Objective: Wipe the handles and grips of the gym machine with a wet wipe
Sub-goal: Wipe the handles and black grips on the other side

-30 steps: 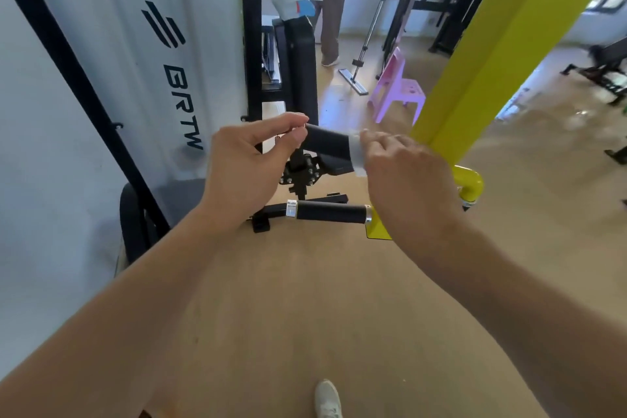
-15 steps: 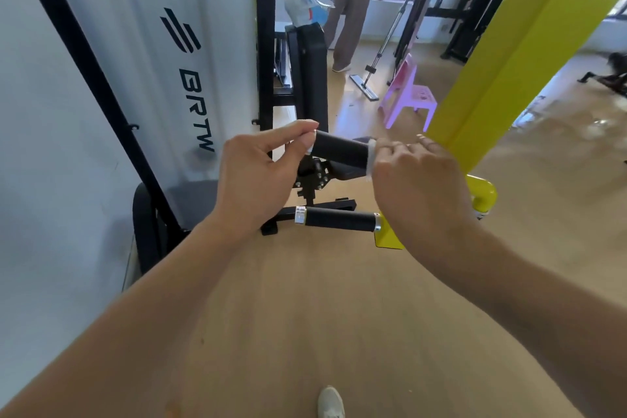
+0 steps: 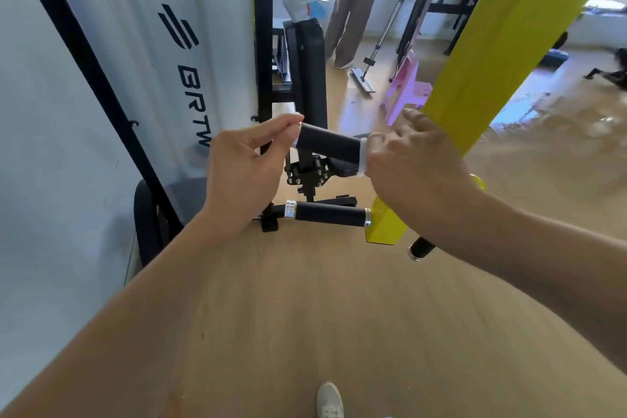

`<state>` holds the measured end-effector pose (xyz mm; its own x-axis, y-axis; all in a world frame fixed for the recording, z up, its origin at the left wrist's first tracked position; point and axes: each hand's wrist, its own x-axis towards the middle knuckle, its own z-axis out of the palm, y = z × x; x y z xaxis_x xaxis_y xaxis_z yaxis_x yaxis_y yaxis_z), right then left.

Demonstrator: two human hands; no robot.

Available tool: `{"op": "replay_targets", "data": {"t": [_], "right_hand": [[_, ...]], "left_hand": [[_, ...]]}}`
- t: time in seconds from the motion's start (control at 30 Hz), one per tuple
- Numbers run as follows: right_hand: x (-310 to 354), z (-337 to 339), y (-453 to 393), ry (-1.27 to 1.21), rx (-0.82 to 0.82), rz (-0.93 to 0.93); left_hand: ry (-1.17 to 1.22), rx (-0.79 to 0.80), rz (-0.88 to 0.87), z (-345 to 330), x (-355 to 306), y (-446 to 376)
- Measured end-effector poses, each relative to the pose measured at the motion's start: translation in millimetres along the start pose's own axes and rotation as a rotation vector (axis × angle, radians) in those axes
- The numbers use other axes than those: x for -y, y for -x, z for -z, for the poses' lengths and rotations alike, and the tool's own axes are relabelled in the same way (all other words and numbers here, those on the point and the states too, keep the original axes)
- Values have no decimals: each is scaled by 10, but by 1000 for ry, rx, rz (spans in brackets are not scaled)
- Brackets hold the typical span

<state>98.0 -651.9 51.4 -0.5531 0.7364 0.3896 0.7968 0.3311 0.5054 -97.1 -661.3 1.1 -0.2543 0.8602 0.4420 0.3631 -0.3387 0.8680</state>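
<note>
- Upper grip [image 3: 328, 147], a black padded handle, juts sideways from the yellow machine arm [image 3: 488, 54] at the centre of the view, between the two hands
- left hand [image 3: 245, 169] pinches the free end of that grip between thumb and forefinger, the other fingers curled loosely; this looks meant to steady the handle
- right hand [image 3: 415, 173] is closed round the inner end of the grip, with a strip of white wet wipe [image 3: 363, 157] showing at the edge of its fingers; how much wipe sits under the palm is hidden
- holding the wipe wrapped round the grip would let one slide or twist clean its whole circumference
- lower grip [image 3: 330, 214], chrome-capped at both ends, sits just below, untouched by either hand; I judge it remains to be done
- another person with a mop [image 3: 380, 41] stands well apart in the background
</note>
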Motion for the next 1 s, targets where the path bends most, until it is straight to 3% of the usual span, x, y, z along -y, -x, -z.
{"op": "replay_targets", "data": {"t": [0.1,0.23,0.43,0.67,0.77,0.93,1.0], "right_hand": [[256,-54,-156,-133,-62,-52],[354,15,-341,-403,158,1],[15,127,-83,-129,282,65],[518,-14,-312,-401,90,-30],[382,-27,-130,-229,6,-63],[135,35,139,65,171,-61],[190,-25,55,45,126,-97]], "left_hand": [[17,-13,2,-16,29,-3],[38,-10,-6,-3,50,16],[37,-6,36,4,53,45],[25,-3,-2,36,-37,76],[-14,7,5,57,-16,68],[12,13,39,36,-7,66],[43,10,62,22,-26,67]]}}
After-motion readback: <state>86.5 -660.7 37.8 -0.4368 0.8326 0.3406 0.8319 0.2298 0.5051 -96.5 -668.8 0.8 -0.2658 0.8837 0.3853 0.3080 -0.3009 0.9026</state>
